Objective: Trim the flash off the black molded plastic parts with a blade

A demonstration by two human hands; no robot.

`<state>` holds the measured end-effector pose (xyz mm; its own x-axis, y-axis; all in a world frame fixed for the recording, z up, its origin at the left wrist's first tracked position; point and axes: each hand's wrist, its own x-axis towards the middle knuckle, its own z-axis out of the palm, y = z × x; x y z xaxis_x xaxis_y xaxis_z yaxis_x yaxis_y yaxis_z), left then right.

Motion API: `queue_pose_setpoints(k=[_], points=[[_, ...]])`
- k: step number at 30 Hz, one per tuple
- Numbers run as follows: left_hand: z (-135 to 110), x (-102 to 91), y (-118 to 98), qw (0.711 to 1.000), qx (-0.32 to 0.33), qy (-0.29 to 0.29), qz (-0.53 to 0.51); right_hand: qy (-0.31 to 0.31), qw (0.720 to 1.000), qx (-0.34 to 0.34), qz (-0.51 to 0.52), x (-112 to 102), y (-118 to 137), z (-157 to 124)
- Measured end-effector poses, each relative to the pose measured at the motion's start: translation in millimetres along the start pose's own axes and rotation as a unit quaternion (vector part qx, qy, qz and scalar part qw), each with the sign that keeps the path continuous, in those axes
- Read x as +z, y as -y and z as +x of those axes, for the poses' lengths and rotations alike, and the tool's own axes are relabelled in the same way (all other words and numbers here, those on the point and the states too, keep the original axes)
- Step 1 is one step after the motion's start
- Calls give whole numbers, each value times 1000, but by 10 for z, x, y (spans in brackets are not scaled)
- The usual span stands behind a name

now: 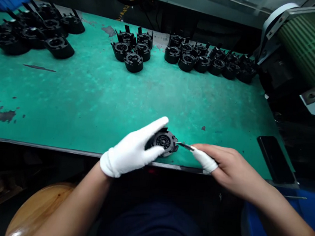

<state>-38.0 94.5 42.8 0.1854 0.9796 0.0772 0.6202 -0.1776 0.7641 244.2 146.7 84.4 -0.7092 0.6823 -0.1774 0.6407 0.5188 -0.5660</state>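
Note:
My left hand (133,151), in a white glove, is closed around a round black plastic part (164,141) near the table's front edge. The part's ringed face points up, and notches show along its rim. My right hand (225,164) is bare except for a white cover on the thumb. It pinches a thin knife (185,146) with a dark handle and a narrow bright blade. The blade's tip meets the right rim of the black part; whether it cuts in cannot be made out.
Groups of similar black parts stand along the back of the green table (92,100): left (59,45), middle (134,61) and right (187,61). A dark phone (275,158) lies at the right edge. A green-belted conveyor (314,44) rises at upper right; a wooden stool (40,211) sits below.

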Motion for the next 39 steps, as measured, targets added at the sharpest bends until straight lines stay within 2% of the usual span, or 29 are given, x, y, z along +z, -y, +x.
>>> queue_pose_setpoints(k=[2,4,6,9,12,18,24,30,39], points=[[-27,-93,96,996,-10,-89,-22,-37,999,20,8,-14,-72,-41],[-66,-66,147,987,-35,-150,-54,-37,999,24,15,7,-104,-41],[-88,58,132,986,-56,-146,-49,-21,1000,16,16,45,-106,12],[-59,283,31,987,-77,-141,11,-11,1000,3,-7,82,-106,167],[-3,381,-48,986,-73,-144,33,6,999,-24,-42,61,-138,340],[24,332,-21,991,-56,-115,34,70,990,-78,-96,-43,-189,574],[37,356,1,991,-36,-123,40,54,979,-47,-193,-79,-132,652],[31,351,1,991,-39,-125,36,78,984,-70,-142,-38,-113,589],[48,375,-1,988,-39,-139,55,46,979,-24,-195,3,-66,652]])
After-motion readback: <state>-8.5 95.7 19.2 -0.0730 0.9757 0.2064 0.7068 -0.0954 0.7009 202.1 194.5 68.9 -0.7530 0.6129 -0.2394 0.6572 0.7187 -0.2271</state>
